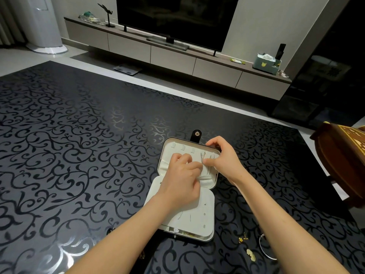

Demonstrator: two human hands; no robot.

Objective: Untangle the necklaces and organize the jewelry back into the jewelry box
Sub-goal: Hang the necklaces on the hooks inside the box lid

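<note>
On the dark scroll-patterned rug (79,135), the open jewelry box (187,194) lies flat, cream lining up. Over its far half, the left hand (178,178) and right hand (223,157) each pinch thin silver necklaces (205,159) in a narrow grip. Just right of the box, gold pieces (242,239) and a silver bangle (264,248) rest on the rug. Beyond the box, a television (175,18) stands on a long low cabinet (173,56).
</note>
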